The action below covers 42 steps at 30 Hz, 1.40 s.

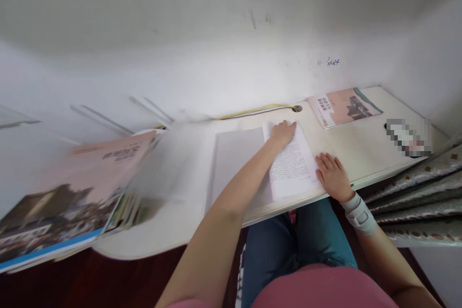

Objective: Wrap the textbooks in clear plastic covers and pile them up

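A Study Corner, Likely at Home

From my remote seat I read this as a home study nook. A white desk [173, 226] stands against a plain wall [202, 67] marked with a blue pen scribble [333, 62]. I see an open book [292, 168], a stack of large-format books [108, 168], a yellow cable [252, 111] along the desk's back edge, and a patterned curtain [422, 202] at the right.

We wear a plain pink fabric top [321, 289] and blue denim trousers [323, 238]. Our open, grey-and-white paper book [277, 178] bears black print on its white page [294, 168]; we see a thin yellow cable [270, 105] and a grey fabric curtain [433, 175] with brown motifs.
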{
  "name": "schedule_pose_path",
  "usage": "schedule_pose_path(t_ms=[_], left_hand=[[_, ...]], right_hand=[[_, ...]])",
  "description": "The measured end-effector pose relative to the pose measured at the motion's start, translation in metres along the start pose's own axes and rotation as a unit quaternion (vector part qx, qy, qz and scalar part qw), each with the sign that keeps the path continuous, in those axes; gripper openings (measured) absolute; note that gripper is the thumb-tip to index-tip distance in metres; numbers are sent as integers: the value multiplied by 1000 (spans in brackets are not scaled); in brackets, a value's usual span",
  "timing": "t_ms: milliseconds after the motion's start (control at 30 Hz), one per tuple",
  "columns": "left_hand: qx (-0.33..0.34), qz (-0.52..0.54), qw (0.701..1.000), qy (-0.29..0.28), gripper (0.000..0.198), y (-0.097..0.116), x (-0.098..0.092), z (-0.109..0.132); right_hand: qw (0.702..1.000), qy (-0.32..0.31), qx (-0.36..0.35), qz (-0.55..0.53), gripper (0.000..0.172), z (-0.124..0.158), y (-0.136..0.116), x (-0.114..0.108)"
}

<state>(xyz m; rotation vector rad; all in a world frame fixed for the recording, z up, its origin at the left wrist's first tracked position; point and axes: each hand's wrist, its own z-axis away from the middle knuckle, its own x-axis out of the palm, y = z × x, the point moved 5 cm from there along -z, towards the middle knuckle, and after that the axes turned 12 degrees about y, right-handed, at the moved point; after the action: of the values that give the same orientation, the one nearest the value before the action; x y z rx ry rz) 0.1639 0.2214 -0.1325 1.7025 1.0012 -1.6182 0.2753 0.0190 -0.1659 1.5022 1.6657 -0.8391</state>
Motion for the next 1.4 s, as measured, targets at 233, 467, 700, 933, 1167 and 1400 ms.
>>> schedule_pose_path(t_ms=[233, 467, 700, 933, 1167, 1400], left_hand=[[89, 19, 996, 8, 49, -13, 6, -2], [120, 16, 992, 27, 54, -15, 10, -7], [131, 20, 991, 33, 52, -18, 12, -18], [154, 15, 988, 17, 52, -26, 12, -22], [113, -3, 993, 28, 50, -22, 10, -27], [100, 46, 994, -11, 47, -24, -12, 10]], right_hand=[[1000, -1, 7, -9, 44, 0, -3, 0], [1000, 8, 12, -17, 44, 0, -5, -2], [1000, 2, 7, -10, 44, 0, -6, -3], [1000, 7, 5, -24, 46, 1, -7, -1], [1000, -2, 12, -20, 44, 0, -7, -2], [1000, -4, 9, -23, 43, -1, -4, -3]])
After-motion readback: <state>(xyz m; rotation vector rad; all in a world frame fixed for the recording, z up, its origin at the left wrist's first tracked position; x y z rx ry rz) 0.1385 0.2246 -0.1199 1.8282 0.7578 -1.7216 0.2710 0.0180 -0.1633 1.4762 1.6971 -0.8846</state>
